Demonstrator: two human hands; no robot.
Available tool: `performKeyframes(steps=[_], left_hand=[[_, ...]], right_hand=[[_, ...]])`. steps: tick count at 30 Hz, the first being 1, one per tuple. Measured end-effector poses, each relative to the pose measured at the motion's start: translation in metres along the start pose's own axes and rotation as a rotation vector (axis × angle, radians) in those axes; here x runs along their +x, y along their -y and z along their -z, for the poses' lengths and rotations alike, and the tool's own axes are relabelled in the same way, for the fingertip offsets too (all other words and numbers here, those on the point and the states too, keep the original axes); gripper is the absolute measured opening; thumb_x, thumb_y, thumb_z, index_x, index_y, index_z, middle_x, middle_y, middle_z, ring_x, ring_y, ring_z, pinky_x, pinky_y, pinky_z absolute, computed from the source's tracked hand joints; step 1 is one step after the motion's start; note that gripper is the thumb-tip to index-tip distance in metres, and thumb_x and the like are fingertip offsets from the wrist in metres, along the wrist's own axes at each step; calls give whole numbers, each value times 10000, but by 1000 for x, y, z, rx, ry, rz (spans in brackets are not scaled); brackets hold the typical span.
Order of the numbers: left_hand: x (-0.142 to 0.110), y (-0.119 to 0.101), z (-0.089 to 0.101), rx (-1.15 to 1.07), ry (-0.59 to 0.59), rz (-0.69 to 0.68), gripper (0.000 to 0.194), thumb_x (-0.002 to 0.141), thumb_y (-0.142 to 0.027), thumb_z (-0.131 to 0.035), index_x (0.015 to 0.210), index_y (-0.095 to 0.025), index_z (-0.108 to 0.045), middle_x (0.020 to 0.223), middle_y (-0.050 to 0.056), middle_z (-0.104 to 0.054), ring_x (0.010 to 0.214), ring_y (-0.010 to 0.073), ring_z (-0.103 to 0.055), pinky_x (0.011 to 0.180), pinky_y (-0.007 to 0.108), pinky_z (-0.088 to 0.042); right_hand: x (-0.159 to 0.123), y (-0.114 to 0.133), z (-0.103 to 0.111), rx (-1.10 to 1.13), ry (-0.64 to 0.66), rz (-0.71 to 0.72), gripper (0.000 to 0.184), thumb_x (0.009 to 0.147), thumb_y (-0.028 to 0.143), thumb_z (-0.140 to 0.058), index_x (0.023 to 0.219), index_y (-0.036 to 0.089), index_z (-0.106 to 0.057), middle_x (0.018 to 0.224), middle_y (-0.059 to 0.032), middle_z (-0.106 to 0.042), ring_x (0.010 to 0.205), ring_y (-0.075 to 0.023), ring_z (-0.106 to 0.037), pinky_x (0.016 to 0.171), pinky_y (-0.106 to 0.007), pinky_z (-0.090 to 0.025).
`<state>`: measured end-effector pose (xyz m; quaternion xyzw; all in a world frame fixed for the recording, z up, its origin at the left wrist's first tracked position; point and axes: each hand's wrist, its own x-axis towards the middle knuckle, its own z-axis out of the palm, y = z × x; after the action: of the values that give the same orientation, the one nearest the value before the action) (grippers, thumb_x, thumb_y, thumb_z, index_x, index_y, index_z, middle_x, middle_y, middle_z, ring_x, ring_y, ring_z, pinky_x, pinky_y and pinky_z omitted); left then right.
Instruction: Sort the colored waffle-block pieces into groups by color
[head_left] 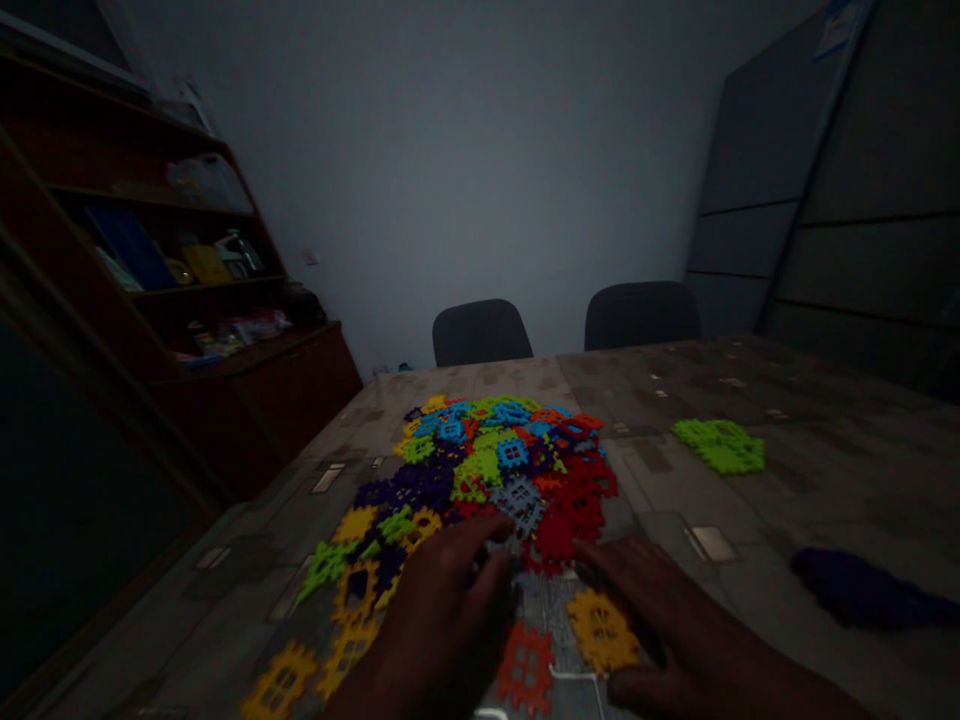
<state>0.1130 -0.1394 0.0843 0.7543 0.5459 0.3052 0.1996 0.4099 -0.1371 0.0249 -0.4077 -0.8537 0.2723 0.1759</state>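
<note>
A heap of colourful plastic interlocking blocks [487, 465] with notched edges spreads over the table in front of me. My left hand [450, 575] is at its near edge, thumb and index finger apart, beside a grey window block [517, 502]; I see nothing between them. My right hand [645, 590] reaches forward with its fingers stretched out and its thumb apart. Its fingertips are close to the red blocks [561, 530]. A yellow window block [602, 632] lies beside its palm. Between my forearms is an orange window block [525, 668].
Lime-green blocks [720, 445] lie apart on the right, and a dark purple group [870, 590] sits nearer me. More yellow blocks [279, 682] are at the lower left. Two dark chairs [481, 332] stand behind the patterned table [645, 395]. A wooden shelf unit [247, 365] is on the left.
</note>
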Motion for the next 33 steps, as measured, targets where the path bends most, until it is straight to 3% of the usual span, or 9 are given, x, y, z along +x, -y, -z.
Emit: performKeyframes(steps=[3,7,10,15,20,25,28,33], left_hand=[[-4,24,32,4,-92,-3,331,963,-410,-534,1160,-281,-765,1130,52,-800,947,257,-763,819,355,-606],[-27,52,71,49,-29,10,283,943,-417,-608,1123,-278,-776,1138,59,-800,1024,266,-753,881,346,-598],[-51,64,86,64,44,82,274,940,-431,-618,1106,-282,-776,1105,66,-802,948,253,-753,838,332,-594],[-84,54,81,149,174,167,252,829,-364,-718,1068,-295,-755,1168,55,-742,1073,284,-661,933,366,-541],[-91,34,66,277,314,251,332,718,-275,-774,1045,-276,-718,1192,59,-677,1070,298,-600,912,373,-514],[-88,33,61,294,314,307,297,712,-219,-722,1004,-266,-703,1197,59,-661,1078,292,-591,919,377,-508],[-90,38,61,298,314,300,337,723,-238,-722,1058,-275,-712,1252,70,-671,1128,306,-590,957,397,-511],[-93,30,64,251,264,351,558,735,-366,-779,1282,-294,-692,1406,80,-646,1265,343,-575,1087,430,-466]], right_hand=[[1,1,-3,9,52,6,938,834,404,-785,1630,314,-295,1616,-140,-413,1485,-408,-335,1191,-654,-285],[1,-6,-5,-12,13,44,788,922,438,-683,1619,336,-329,1580,-130,-473,1456,-406,-395,1193,-662,-286],[-1,-14,-7,-21,-35,34,778,920,518,-676,1608,372,-344,1612,-98,-440,1464,-431,-385,1171,-649,-351],[2,-14,-3,-27,44,29,832,897,556,-697,1614,367,-321,1564,-122,-494,1426,-438,-437,1127,-678,-395],[2,-18,-6,-59,22,18,753,929,562,-650,1597,357,-370,1566,-126,-495,1433,-443,-431,1135,-683,-386],[-4,-26,-10,-83,35,-4,773,912,582,-673,1593,390,-362,1654,-70,-381,1495,-444,-331,1159,-667,-362],[-3,-19,-2,-95,13,11,701,924,573,-657,1562,389,-432,1612,-61,-453,1459,-425,-408,1141,-634,-418],[3,-14,9,-128,-142,98,543,974,524,-590,1495,380,-543,1471,-68,-618,1323,-380,-588,1084,-588,-508]])
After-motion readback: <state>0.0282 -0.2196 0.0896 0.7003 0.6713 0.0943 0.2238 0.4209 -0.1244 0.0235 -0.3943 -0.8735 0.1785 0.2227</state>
